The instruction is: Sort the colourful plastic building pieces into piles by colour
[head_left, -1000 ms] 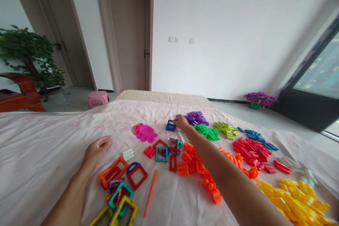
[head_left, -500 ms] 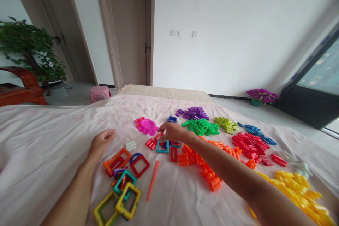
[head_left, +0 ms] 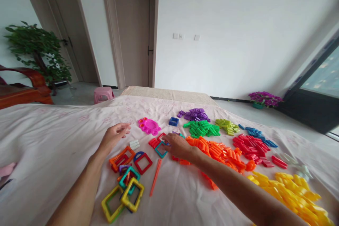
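Note:
My right hand (head_left: 176,144) reaches over small frame pieces left of the orange pile (head_left: 219,152), its fingertips at a teal square frame (head_left: 161,149); whether it grips the frame is hard to tell. Red pieces (head_left: 153,143) lie just left of it. My left hand (head_left: 115,135) hovers over the cloth with fingers partly curled and apart, nothing in it. White pieces (head_left: 134,144) and a pink crab-shaped toy (head_left: 150,126) are to its right. Nearer me lie an orange frame (head_left: 129,153), a red square frame (head_left: 143,163), yellow frames (head_left: 132,195) and an orange stick (head_left: 155,177).
Piles of purple (head_left: 197,114), green (head_left: 202,129), lime (head_left: 227,126), blue (head_left: 255,132), red (head_left: 250,146) and yellow pieces (head_left: 296,190) spread across the right of the cloth (head_left: 66,137). A blue frame (head_left: 174,121) lies behind my right hand. A pink stool (head_left: 103,94) stands beyond.
My left hand has moved right and slightly forward. My right hand has shifted a little right and down, and the teal frame beside its fingertips is now tilted. The camera view has shifted slightly.

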A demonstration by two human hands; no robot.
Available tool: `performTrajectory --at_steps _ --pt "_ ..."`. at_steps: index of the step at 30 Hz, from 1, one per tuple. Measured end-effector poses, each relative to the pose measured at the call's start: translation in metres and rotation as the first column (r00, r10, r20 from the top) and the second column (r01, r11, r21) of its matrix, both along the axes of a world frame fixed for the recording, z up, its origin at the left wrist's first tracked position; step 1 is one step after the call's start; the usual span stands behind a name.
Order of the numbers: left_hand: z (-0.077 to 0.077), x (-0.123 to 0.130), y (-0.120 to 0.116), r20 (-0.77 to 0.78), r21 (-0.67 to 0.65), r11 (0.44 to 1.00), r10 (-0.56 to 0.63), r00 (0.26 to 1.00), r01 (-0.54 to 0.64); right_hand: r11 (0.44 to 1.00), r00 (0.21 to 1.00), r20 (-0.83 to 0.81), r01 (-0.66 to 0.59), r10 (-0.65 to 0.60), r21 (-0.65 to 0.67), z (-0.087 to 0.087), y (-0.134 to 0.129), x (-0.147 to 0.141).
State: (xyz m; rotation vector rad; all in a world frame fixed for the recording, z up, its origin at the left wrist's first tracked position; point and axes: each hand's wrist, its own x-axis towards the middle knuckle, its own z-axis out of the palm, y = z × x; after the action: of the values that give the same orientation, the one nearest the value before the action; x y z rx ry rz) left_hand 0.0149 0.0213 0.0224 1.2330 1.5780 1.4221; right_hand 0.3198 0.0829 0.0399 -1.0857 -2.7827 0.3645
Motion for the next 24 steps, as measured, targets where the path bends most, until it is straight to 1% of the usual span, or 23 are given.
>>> performTrajectory --at_steps 2,4,6,8,12,15,17,20,22,24 --pt "0.009 0.011 -0.002 0.009 -0.021 0.995 -0.094 0.996 0.094 0.998 0.998 -0.017 0.061 -0.061 0.003 -0.006 -0.012 -0.003" --pt "0.014 0.021 -0.003 0.014 -0.050 0.982 -0.180 0.983 0.181 0.995 0.995 -0.005 0.098 -0.098 0.029 -0.012 -0.023 -0.009" --pt "0.016 0.030 -0.004 0.019 -0.083 0.964 -0.253 0.967 0.253 0.993 0.995 -0.004 0.104 -0.104 0.057 -0.014 -0.028 -0.014" --pt "0.017 0.039 -0.006 0.037 -0.115 0.945 -0.305 0.952 0.307 0.991 0.991 -0.055 0.122 -0.119 0.056 -0.015 -0.027 -0.017" --pt "0.014 0.058 -0.008 0.064 -0.180 0.908 -0.372 0.926 0.378 0.982 0.963 -0.196 0.183 -0.187 -0.035 -0.014 -0.020 -0.016" --pt "0.010 0.071 -0.007 0.079 -0.162 0.876 -0.447 0.891 0.454 0.984 0.936 -0.308 0.145 -0.170 -0.101 -0.017 -0.021 -0.014" --pt "0.009 0.080 -0.008 0.113 -0.128 0.850 -0.500 0.859 0.511 0.982 0.882 -0.438 0.124 -0.175 -0.144 -0.020 -0.024 -0.015" --pt "0.013 0.088 -0.011 0.163 -0.113 0.805 -0.563 0.810 0.582 0.971 0.755 -0.615 0.139 -0.229 -0.192 -0.026 -0.026 -0.021" --pt "0.015 0.091 -0.013 0.193 -0.114 0.780 -0.590 0.784 0.615 0.958 0.684 -0.675 0.146 -0.278 -0.246 -0.030 -0.025 -0.026" --pt "0.013 0.091 -0.013 0.227 -0.122 0.751 -0.615 0.755 0.648 0.924 0.613 -0.703 0.133 -0.360 -0.358 -0.034 -0.024 -0.030"
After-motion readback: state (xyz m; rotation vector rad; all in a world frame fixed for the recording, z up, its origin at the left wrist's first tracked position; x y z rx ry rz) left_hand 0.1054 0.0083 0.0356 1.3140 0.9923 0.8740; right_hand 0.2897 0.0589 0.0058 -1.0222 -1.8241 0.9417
